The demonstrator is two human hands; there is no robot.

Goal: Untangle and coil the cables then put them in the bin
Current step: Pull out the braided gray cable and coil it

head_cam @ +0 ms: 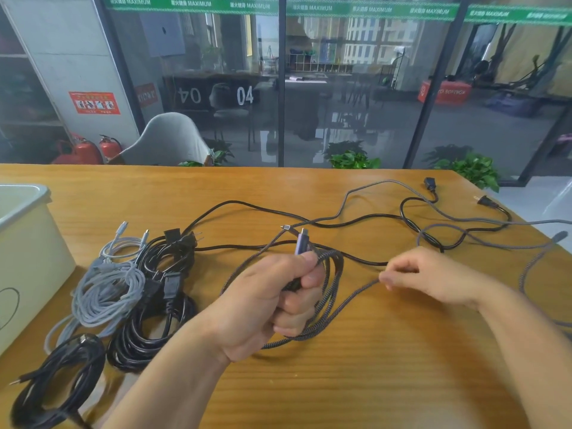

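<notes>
1. The left hand [272, 292] has its grip closed round a few finished loops of the dark braided cable [334, 305], with the purple-grey plug [301, 243] sticking up above the fist
2. The right hand [430, 274] pinches the same cable just right of the coil; the short stretch between the two hands runs left to right, slightly rising toward the right
3. Beyond that pinch I judge the loose tail heads right and away across the desk [340, 382], toward the tangle with the black power cord [411, 224]; which grey strand is its continuation I cannot tell
4. So the slack to gather lies on the right hand's side, and the next loop likely comes from there
5. Coiled cables [123, 292] lie left of the left hand, beside the bin [28, 243] at the desk's left edge
</notes>
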